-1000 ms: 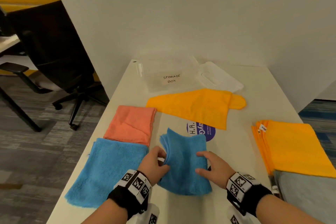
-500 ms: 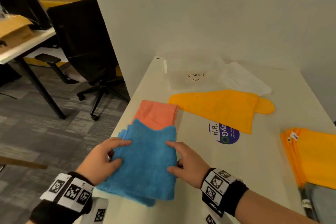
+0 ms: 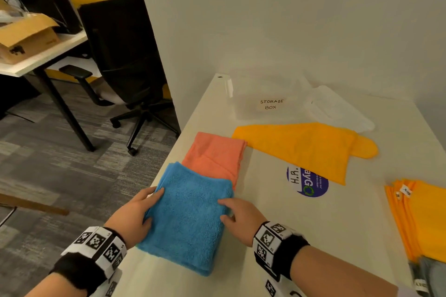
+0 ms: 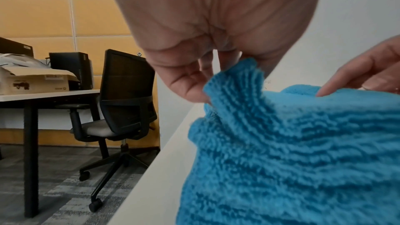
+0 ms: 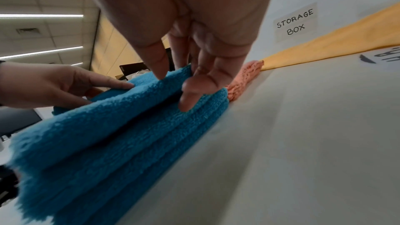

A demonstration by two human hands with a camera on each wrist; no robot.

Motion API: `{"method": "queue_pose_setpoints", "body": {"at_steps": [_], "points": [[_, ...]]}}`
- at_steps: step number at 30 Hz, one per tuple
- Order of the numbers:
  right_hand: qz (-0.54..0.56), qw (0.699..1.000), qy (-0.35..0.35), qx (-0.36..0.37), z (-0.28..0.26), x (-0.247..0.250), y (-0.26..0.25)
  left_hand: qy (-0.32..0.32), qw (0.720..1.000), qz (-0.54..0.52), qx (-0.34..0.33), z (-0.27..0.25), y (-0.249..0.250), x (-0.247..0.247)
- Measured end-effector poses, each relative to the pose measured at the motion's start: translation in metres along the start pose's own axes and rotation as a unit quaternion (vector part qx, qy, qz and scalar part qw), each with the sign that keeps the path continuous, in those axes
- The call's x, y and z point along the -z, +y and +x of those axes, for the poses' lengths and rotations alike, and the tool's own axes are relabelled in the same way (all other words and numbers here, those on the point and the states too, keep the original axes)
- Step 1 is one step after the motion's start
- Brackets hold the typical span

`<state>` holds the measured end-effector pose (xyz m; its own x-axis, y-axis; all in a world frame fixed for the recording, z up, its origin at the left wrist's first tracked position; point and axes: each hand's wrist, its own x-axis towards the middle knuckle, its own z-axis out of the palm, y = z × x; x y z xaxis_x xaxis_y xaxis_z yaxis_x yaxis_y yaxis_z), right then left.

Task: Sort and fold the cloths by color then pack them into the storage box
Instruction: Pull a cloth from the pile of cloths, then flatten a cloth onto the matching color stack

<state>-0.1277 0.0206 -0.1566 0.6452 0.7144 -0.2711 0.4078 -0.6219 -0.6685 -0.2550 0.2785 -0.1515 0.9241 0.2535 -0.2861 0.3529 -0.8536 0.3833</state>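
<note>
A stack of folded blue cloths [image 3: 190,214] [image 4: 292,143] [image 5: 108,134] lies at the table's left front edge. My left hand [image 3: 142,210] [image 4: 212,78] pinches its raised left edge between thumb and fingers. At the stack's right edge, my right hand [image 3: 231,210] [image 5: 175,88] grips it, fingers on top and thumb against the side. A folded coral cloth [image 3: 214,154] [image 5: 244,76] lies just behind, partly under the blue stack. Farther back is a yellow cloth [image 3: 301,147], then the clear storage box [image 3: 265,103].
The box's lid [image 3: 337,111] lies to its right. A stack of yellow cloths [image 3: 424,217] and a grey cloth [image 3: 434,275] sit at the table's right. A round sticker [image 3: 307,182] marks the table's middle. An office chair [image 3: 120,55] stands left of the table.
The folded blue cloth was moved left from the table's middle onto the other blue cloth. Both hands now hold the stack by its two sides.
</note>
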Motion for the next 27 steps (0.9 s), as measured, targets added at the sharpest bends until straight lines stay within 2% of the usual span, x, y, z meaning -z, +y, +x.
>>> {"method": "queue_pose_setpoints", "body": {"at_steps": [4,7,9,11,13,17,19,22,25,27], "points": [[-0.01,0.999,-0.035,-0.001,0.002,0.001,0.006,-0.059,0.995,0.067,0.048,0.003,0.004,-0.004],[-0.018,0.998,-0.062,0.0,0.003,0.002,0.01,-0.029,0.988,0.138,0.069,0.007,0.024,0.001],[-0.02,0.997,-0.079,-0.001,0.004,0.002,0.014,0.013,0.984,0.171,0.038,0.01,0.045,0.005],[-0.021,0.995,-0.093,-0.002,0.004,0.003,0.018,0.022,0.983,0.181,-0.016,0.014,0.066,0.004],[-0.027,0.995,-0.101,-0.001,0.004,0.005,0.022,-0.013,0.983,0.174,-0.052,0.02,0.083,-0.005],[-0.037,0.994,-0.098,0.013,0.005,0.012,0.027,-0.115,0.984,0.137,-0.026,0.037,0.107,-0.026],[-0.02,0.997,-0.077,0.011,0.008,0.018,0.033,-0.152,0.978,0.145,-0.009,0.043,0.113,-0.031],[-0.002,0.999,0.005,-0.032,0.018,0.038,0.052,-0.19,0.97,0.149,0.005,0.052,0.116,-0.034],[-0.053,0.99,0.084,-0.098,0.033,0.071,0.083,-0.21,0.966,0.148,0.01,0.06,0.114,-0.036],[-0.114,0.974,0.112,-0.161,0.042,0.094,0.105,-0.215,0.966,0.146,0.01,0.064,0.114,-0.037]]}}
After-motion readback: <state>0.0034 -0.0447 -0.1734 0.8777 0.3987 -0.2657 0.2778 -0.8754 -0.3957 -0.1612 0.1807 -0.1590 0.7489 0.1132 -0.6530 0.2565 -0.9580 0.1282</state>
